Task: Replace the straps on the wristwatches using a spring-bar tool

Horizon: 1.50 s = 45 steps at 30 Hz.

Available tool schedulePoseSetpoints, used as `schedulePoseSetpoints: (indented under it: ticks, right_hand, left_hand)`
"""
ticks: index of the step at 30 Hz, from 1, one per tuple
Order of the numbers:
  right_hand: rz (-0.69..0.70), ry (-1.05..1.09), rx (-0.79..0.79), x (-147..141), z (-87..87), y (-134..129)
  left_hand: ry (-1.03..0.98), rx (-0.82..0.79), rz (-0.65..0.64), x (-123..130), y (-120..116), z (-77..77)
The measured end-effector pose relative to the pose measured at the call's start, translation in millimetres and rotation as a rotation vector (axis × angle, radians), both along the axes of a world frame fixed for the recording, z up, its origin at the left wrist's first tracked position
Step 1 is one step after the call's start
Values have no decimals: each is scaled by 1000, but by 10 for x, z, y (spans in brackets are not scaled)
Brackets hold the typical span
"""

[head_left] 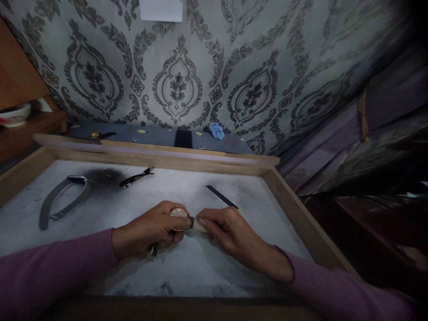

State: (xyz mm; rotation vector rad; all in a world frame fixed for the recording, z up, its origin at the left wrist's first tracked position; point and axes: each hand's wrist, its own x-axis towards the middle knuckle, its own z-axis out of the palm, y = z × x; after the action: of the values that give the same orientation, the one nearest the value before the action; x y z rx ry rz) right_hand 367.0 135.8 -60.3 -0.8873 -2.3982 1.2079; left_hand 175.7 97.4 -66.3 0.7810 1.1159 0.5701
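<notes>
My left hand [163, 225] is closed around a wristwatch with a round gold-rimmed case [179, 218], thumb across its front. A dark piece with a metallic end [153, 250] pokes out below that hand. My right hand [227, 227] pinches beside the case, at the watch strap [199, 226], whose pale side shows. Whether a small tool is between the right fingertips, I cannot make out. Beyond the right hand a flat dark strip [221, 197] lies on the white tabletop [234, 272].
A grey-strapped watch [63, 200] stands on its side at the left. Near it lies a glossy black clip-like object [136, 178]. A raised wooden rim [301, 214] borders the tabletop. Behind it are a crumpled blue cloth [216, 130] and a patterned wall [177, 89].
</notes>
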Motion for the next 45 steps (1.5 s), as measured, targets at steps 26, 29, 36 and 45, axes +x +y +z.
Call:
schedulePoseSetpoints:
  ticks: [26, 29, 36, 45]
  right_hand:
    - [-27, -24, -11, -14, 2, -21]
    - [-28, -28, -13, -12, 4, -20]
    - [-23, -27, -22, -16, 6, -18]
    - [-19, -17, 2, -11, -12, -26]
  left_hand:
    - [16, 49, -4, 3, -7, -2]
    - [34, 54, -10, 9, -9, 15]
    - [18, 85, -27, 6, -7, -3]
    - [44, 71, -25, 3, -8, -7]
